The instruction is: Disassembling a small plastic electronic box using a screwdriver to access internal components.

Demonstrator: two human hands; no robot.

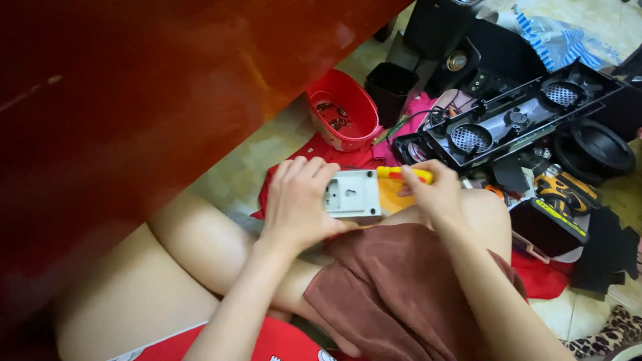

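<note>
Left hand [299,200] is clamped over the near end of a grey-white box [352,193], fingers curled across its top, pinning it on the person's lap against the knee. The box lies flat, its face up, showing a small socket-like recess and a hole. Right hand [435,194] is closed around a screwdriver [404,174] with a yellow-and-red handle, held nearly level, its tip end pointing at the box's far right corner; whether the tip actually touches is hidden. A brown cloth [394,287] is draped over the thigh, just under both wrists. Beyond the box, a red bowl [343,110] tilts on the floor with a few small dark parts inside, on a red cloth [314,155]. To the right, a long black speaker panel [515,120] with two round grilles lies at a slant, a black ring [595,148] just beside it, and a yellow-and-black drill [565,190] near the knee. A big blurred red-brown surface [134,100] fills the left of the view.
</note>
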